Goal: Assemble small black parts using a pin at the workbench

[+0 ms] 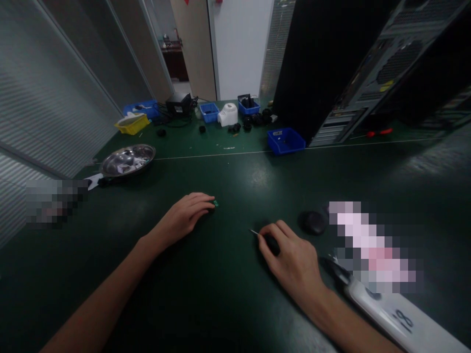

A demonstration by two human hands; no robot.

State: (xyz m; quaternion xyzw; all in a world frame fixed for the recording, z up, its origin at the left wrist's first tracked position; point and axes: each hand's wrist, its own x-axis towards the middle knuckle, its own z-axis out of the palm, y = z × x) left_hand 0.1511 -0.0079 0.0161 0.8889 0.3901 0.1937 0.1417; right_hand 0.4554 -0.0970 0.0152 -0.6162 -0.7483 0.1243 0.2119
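My left hand (186,215) rests on the dark green table (235,186), fingers curled, its fingertips pinching a small green part (215,203) against the surface. My right hand (292,257) lies to the right, fingers closed round a thin tool with a black handle (272,243) whose metal tip (253,231) points left toward the other hand. A round black piece (314,222) lies just beyond my right hand.
A steel bowl (127,160) sits at the left. Blue bins (286,140), a yellow bin (132,123), a white device (228,114) and black parts line the back. An open computer case (371,73) stands at the right. A white labelled tool (397,316) lies by my right forearm.
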